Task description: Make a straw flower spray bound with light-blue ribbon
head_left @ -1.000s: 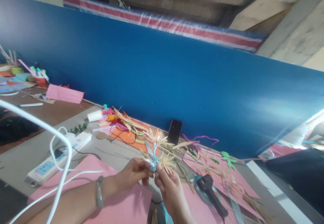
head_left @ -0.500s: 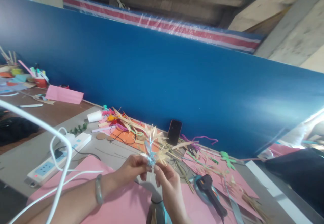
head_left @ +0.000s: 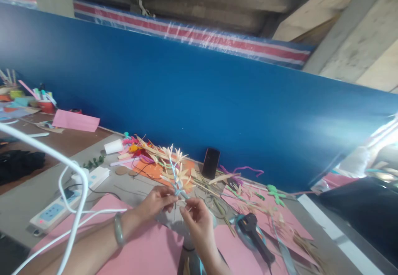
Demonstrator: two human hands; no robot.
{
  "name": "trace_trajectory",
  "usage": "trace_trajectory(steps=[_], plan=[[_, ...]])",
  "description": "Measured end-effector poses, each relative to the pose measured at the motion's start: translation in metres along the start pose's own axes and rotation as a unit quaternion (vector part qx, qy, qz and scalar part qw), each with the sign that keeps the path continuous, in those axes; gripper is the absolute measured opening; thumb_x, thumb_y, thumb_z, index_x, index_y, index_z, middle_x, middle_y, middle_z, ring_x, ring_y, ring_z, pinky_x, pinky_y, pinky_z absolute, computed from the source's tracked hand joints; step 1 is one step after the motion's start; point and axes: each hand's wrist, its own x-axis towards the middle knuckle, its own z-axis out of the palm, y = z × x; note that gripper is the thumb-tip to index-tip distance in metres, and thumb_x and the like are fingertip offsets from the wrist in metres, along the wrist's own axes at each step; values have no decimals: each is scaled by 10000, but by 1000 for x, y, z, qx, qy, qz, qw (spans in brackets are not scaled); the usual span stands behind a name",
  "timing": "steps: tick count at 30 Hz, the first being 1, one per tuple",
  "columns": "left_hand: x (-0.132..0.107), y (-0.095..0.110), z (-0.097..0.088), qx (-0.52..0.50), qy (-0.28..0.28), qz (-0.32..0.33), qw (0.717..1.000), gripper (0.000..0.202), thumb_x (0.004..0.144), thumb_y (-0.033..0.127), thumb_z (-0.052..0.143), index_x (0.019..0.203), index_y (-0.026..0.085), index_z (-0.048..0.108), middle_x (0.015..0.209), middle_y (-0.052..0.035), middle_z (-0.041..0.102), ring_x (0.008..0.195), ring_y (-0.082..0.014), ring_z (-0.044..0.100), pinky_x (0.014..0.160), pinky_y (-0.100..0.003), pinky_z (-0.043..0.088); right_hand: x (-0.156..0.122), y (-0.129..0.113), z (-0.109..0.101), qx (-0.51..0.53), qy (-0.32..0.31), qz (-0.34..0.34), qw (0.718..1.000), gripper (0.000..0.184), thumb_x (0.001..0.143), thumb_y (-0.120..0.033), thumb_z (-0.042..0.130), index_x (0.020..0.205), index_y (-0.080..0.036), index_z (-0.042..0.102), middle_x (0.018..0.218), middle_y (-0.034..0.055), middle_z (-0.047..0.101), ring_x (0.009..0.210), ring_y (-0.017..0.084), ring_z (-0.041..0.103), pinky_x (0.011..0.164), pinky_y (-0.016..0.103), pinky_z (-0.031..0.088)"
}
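Blue panel [head_left: 192, 88]: we see it stand across the whole back of the work space.
Grey table [head_left: 129, 184]: it runs along the foot of the panel, and we find it crowded with straw, paper and tools.
Pink sheets [head_left: 143, 250]: they lie flat on the table, one of them beneath our left forearm.
Power strip [head_left: 51, 215]: it lies on the left of the table, with a white cable [head_left: 81, 196] looping in front of it.
Left hand [head_left: 160, 200]: we have thumb and fingertips pinched together on the lower stem of the flower spray.
Right hand [head_left: 199, 219]: the fingers are curled, thumb and forefinger close together beside that stem, at the end of a pale blue strip [head_left: 184, 194]; whether they grip it we cannot tell.
Glue gun [head_left: 258, 242]: black, it lies to the right of our right hand, over a round blue item.
Flower spray [head_left: 177, 173]: cream petals on a blue-wrapped stem, held roughly upright above the table, between us and the panel.
Phone [head_left: 210, 163]: we see it propped upright against the panel.
White cup [head_left: 113, 146]: it lies on its side.
Bangle [head_left: 118, 229]: it circles our left wrist.
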Motion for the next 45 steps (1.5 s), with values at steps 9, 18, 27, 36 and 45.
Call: trace_trajectory(steps=[9, 18, 27, 36, 45], plan=[[-6, 7, 10, 28, -30, 43, 998, 299, 720, 380, 759, 594, 141, 631, 554, 31, 498, 517, -94, 457, 519, -231, 351, -4, 3, 9, -36, -73, 13, 997, 252, 767, -399, 677, 678, -164, 666, 479, -37, 522, 388, 108, 457, 403, 217, 354], [-8, 15, 12, 38, -40, 62, 997, 344, 753, 428, 739, 590, 135, 662, 596, 10, 513, 517, -90, 465, 495, -219, 371, -5, 15, 15, 55, -65, 16, 996, 313, 759, -476, 713, 690, -174, 668, 571, 2, 640, 446, 141, 590, 465, 236, 471], [-12, 14, 14, 98, -22, 108, 989, 314, 805, 427, 692, 722, 125, 711, 741, -25, 572, 571, -105, 539, 531, -230, 452, -5, 12, 13, 45, -69, 30, 996, 305, 744, -454, 721, 653, -170, 655, 550, -4, 625, 414, 132, 573, 428, 224, 441], [-10, 9, 14, 87, -31, 85, 992, 273, 784, 401, 718, 806, 130, 746, 739, -30, 603, 614, -132, 578, 602, -258, 493, -5, 2, 12, 52, -64, 43, 996, 281, 730, -404, 711, 595, -175, 619, 469, -23, 582, 405, 122, 542, 454, 218, 427], [-10, 1, 11, 104, -19, 64, 992, 182, 742, 314, 752, 824, 151, 763, 881, -82, 702, 817, -205, 640, 757, -297, 494, -4, -7, 8, 25, -50, 33, 998, 317, 745, -468, 714, 633, -179, 646, 462, -19, 579, 450, 149, 546, 500, 250, 440]])
